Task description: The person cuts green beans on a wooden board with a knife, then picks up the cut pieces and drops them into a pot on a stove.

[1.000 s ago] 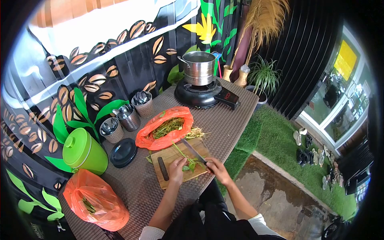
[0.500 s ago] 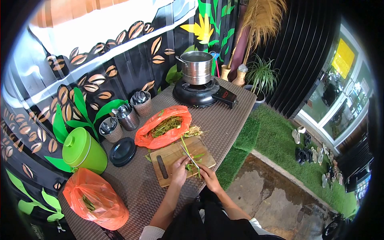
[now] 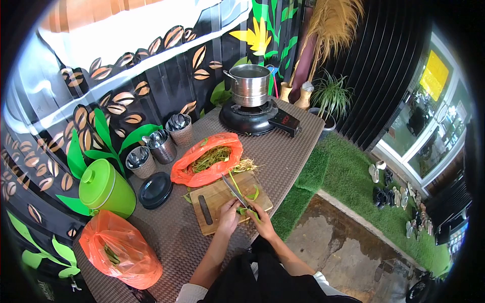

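Observation:
My right hand (image 3: 262, 222) is closed round the handle of a knife (image 3: 233, 189), whose blade points up and left. Close beside it, my left hand (image 3: 228, 217) pinches a green leafy stem (image 3: 232, 177); the fingers partly hide where blade and stem meet. Both hands are over the near part of a wooden cutting board (image 3: 216, 195) with a slot handle. Loose green leaves (image 3: 254, 193) lie on the board. Behind it, an open orange plastic bag (image 3: 188, 174) holds more leafy stems (image 3: 211, 158), with roots sticking out at the right.
A steel pot (image 3: 250, 87) stands on a black portable stove (image 3: 247, 119) at the table's far end. Cutlery cups (image 3: 179, 132), a black lid (image 3: 155, 191), a green bucket (image 3: 107, 189) and a tied orange bag (image 3: 121, 247) line the left side. The table's right edge (image 3: 298, 169) drops to the floor.
The knife has swung so that its blade now reaches farther up and left over the board. My right hand has turned slightly, and the leaves near the fingers have shifted.

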`<state>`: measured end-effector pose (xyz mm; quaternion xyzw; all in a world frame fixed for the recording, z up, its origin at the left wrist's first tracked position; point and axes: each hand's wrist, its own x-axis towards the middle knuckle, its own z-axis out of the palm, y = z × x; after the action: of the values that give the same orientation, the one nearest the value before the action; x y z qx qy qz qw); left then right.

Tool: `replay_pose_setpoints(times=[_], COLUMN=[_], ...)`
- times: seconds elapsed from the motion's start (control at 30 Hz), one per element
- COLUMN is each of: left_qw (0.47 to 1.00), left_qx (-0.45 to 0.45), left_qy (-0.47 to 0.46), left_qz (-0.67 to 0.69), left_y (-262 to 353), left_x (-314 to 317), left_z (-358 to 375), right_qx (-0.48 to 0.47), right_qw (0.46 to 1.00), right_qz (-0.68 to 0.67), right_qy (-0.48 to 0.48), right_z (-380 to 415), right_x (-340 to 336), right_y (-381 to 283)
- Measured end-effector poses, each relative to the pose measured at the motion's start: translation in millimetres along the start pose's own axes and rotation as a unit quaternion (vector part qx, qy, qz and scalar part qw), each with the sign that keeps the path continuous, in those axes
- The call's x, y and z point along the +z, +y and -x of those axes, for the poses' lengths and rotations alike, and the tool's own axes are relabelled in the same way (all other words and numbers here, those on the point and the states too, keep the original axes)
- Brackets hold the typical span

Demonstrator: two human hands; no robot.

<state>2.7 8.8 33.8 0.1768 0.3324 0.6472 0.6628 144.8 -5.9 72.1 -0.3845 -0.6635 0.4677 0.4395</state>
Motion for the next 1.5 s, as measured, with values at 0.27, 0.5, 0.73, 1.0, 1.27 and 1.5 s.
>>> replay_pose_setpoints(times=[0.27, 0.5, 0.73, 1.0, 1.27, 1.5], left_qw=[1.000, 0.995, 0.990, 0.988, 0.948, 0.947], left_qx=[0.009, 0.043, 0.092, 0.100, 0.220, 0.215], left_qy=[0.007, 0.074, 0.090, 0.094, 0.097, 0.089], left_qz=[0.006, 0.051, -0.052, -0.076, -0.209, -0.223], left_y=[-10, -10, 12, 21, 8, 10], left_x=[-4, -2, -5, -5, -5, 6], left_z=[1, 2, 10, 10, 5, 12], right_qx=[0.019, 0.084, 0.209, 0.177, 0.089, 0.104], right_qw=[1.000, 0.993, 0.976, 0.972, 0.990, 0.991], right_qz=[0.006, -0.047, 0.033, -0.039, -0.107, 0.040], right_qy=[0.016, 0.069, -0.055, 0.149, 0.014, 0.068], right_z=[4, -11, -39, -27, 13, 19], right_x=[6, 10, -19, -37, -6, 12], right_y=[35, 22, 35, 46, -21, -9])
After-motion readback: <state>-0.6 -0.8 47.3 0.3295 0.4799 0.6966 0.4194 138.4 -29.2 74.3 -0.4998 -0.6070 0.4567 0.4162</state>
